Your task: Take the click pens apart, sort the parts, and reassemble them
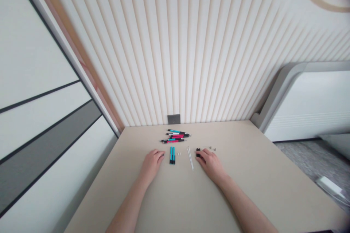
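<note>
Pile of pens (175,136) on table (254,164), 2 pens (172,155) before it, thin rods (190,157) right of them

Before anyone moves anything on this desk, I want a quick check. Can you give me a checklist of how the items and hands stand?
1. Pile of pink and teal pens gathered together: ok.
2. Two teal pens side by side: ok.
3. Left hand clear of the teal pens: ok.
4. Thin white rods apart from the right hand: ok.
5. Right hand holding the small black parts: cannot tell; its fingers are against them.
</note>
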`<state>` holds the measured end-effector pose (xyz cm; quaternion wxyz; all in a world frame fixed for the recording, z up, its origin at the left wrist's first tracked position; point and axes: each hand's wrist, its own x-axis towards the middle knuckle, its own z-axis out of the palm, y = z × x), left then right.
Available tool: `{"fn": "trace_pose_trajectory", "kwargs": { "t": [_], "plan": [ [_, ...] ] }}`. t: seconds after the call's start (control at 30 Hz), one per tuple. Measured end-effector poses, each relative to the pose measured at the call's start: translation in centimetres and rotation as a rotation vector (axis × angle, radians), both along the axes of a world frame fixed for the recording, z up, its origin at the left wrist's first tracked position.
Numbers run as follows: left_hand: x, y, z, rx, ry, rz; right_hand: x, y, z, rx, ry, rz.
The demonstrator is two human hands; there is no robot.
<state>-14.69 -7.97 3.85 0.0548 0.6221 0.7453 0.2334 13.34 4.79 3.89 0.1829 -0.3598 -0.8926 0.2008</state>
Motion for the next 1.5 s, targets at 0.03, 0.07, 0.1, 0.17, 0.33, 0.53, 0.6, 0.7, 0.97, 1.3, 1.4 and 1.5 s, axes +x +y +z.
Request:
{"fn": "trace_pose_trajectory", "kwargs": {
  "t": [0.03,0.07,0.1,0.17,0.33,0.53,0.6,0.7,0.97,1.3,1.4,1.5],
  "plan": [
    [0.0,0.0,0.0,0.002,-0.002,0.001,0.0,0.0,0.0,0.001,0.0,-0.005],
    [0.0,0.0,0.0,0.005,-0.004,0.0,0.0,0.0,0.0,0.001,0.001,-0.008],
    [0.0,0.0,0.0,0.007,-0.006,-0.001,0.0,0.0,-0.1,0.001,0.005,-0.008],
    [0.0,-0.1,0.1,0.011,-0.01,-0.002,0.0,0.1,-0.2,-0.004,0.011,-0.008],
    [0.0,-0.1,0.3,0.014,-0.03,-0.005,0.2,0.2,-0.5,-0.022,0.031,-0.006],
    [0.0,-0.2,0.3,0.028,-0.03,0.006,0.3,0.2,-0.8,-0.015,0.057,-0.003],
    [0.0,-0.2,0.3,0.042,-0.036,0.011,0.3,0.2,-0.9,-0.014,0.063,-0.014],
    [-0.1,-0.2,0.3,0.052,-0.058,-0.012,0.3,0.3,-0.9,-0.02,0.076,-0.009],
    [-0.3,-0.1,0.0,0.071,-0.091,-0.037,0.4,0.6,-0.6,-0.073,0.11,0.024],
    [-0.4,0.0,-0.2,0.057,-0.08,-0.037,0.9,1.1,-0.5,-0.121,0.154,0.092],
    [-0.4,0.0,-0.3,0.059,-0.083,-0.035,0.9,1.0,-0.4,-0.126,0.151,0.09],
    [-0.5,0.0,-0.4,0.059,-0.092,-0.041,1.0,0.9,-0.2,-0.137,0.132,0.064]
  ]
}}
